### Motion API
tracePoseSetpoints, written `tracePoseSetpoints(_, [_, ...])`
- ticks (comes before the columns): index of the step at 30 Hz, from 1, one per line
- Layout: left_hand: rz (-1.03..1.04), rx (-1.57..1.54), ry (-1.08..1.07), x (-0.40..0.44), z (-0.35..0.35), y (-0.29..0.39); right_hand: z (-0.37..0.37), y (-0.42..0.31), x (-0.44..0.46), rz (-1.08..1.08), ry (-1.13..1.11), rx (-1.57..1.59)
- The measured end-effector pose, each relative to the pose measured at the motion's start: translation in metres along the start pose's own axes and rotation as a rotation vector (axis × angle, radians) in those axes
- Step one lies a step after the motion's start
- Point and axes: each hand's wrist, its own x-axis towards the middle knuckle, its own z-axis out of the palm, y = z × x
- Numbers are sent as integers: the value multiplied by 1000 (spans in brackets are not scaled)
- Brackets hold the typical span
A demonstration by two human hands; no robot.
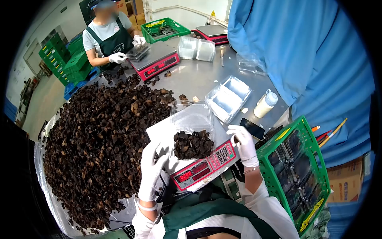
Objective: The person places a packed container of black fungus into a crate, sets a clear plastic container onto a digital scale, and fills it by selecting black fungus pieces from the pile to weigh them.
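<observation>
Fungus [193,144], dark and crinkled, lies heaped in a clear box [184,159] on the scale [205,167], whose red display is lit. Hinged open, the box's lid [191,113] lies on the side away from the person. To the right of the scale, a green crate [275,179] holds rows of clear packs [301,167] with dark contents. Beyond the scale and to its right are shiny clear trays [229,97], with a bottle [266,104] and a phone [252,128] nearer its right end. Farther beyond the scale, a second green crate [148,38] holds dark items too small to tell. Left of the scale spreads a large pile [107,139] of the same fungus. The left hand [152,167], gloved in white, is just left of the box, its fingers pointing away from the person and loosely spread; whether they touch the box is unclear. Over the scale's right end, the right hand [244,144], also gloved, has bent fingers, with a narrow gap between thumb and forefinger. Open box and lid together have their long axis running away from the person, slightly slanted against the scale. Far beyond the scale and to its left, a co-worker [113,44] holds a clear pack at another scale [163,65].
</observation>
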Motion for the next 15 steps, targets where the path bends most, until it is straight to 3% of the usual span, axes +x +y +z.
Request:
tracePoseSetpoints(2, [-337, -226, 65, -8, -15, 6, -22, 14, 7, 16, 85, 121])
tracePoseSetpoints(3, [-320, -294, 170, -14, -12, -2, -24, 19, 9, 100, 192, 251])
tracePoseSetpoints(4, [-343, -262, 191, -21, -12, -9, -25, 25, 13, 79, 163, 317])
tracePoseSetpoints(6, [-344, -290, 213, -27, -7, -13, -22, 30, 20, 83, 8, 208])
tracePoseSetpoints(8, [-319, -222, 201, -28, 0, -11, -1, 18, 27, -52, -101, -35])
tracePoseSetpoints(12, [-300, -132, 126, -26, 15, -8, 31, 0, 44, 0, -34, 57])
tracePoseSetpoints(15, [-429, -242, -98, -24, 20, -5, 34, 2, 56, -110, -54, -204])
